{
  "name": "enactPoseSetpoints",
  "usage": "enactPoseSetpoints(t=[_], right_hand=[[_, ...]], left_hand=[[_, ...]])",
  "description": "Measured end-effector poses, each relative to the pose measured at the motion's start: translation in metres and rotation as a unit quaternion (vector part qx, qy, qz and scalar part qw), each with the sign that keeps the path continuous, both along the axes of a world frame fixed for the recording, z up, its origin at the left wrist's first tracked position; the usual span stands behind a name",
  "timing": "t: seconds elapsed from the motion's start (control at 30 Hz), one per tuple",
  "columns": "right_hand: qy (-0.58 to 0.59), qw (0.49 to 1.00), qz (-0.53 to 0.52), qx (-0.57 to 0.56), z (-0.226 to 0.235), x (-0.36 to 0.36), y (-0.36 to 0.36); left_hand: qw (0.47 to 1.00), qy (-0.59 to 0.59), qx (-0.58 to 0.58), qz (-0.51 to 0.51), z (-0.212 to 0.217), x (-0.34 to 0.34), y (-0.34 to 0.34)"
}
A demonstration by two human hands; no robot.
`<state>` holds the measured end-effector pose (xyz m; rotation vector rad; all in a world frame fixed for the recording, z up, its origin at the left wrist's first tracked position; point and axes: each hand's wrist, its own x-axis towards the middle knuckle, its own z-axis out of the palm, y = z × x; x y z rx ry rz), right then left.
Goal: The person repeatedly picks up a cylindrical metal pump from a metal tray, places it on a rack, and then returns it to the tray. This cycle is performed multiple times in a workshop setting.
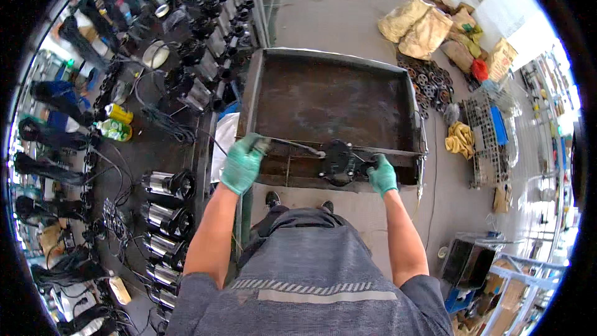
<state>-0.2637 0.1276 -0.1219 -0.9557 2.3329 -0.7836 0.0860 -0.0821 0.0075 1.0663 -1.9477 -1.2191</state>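
Observation:
A black, roundish motor or pump part (339,163) with small shiny bolts sits over the front ledge of a dark metal tray (329,96). My right hand (382,175), in a green glove, is closed at the part's right side, fingertips partly hidden. A dark cable (292,144) runs leftward from the part. Its far end reaches my left hand (241,165), also green-gloved, whose fingers are curled around it above the tray's left front corner.
Left of the tray, a dark bench holds several silver-and-black pump motors (166,216), coiled cables and a yellow bottle (118,113). Black cast wheels (430,84) pile up at the right, near paper sacks (426,31) and a wire basket (488,134).

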Motion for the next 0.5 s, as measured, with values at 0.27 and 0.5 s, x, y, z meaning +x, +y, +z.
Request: enactPoseSetpoints(t=[0.27,0.5], right_hand=[[0.176,0.958,0.216,-0.065,0.074,0.082,-0.063],[0.178,0.969,0.166,-0.031,0.060,0.104,-0.066]], left_hand=[[0.936,-0.346,0.063,-0.016,-0.095,0.091,-0.046],[0.949,-0.239,0.039,0.204,-0.096,0.135,-0.135]])
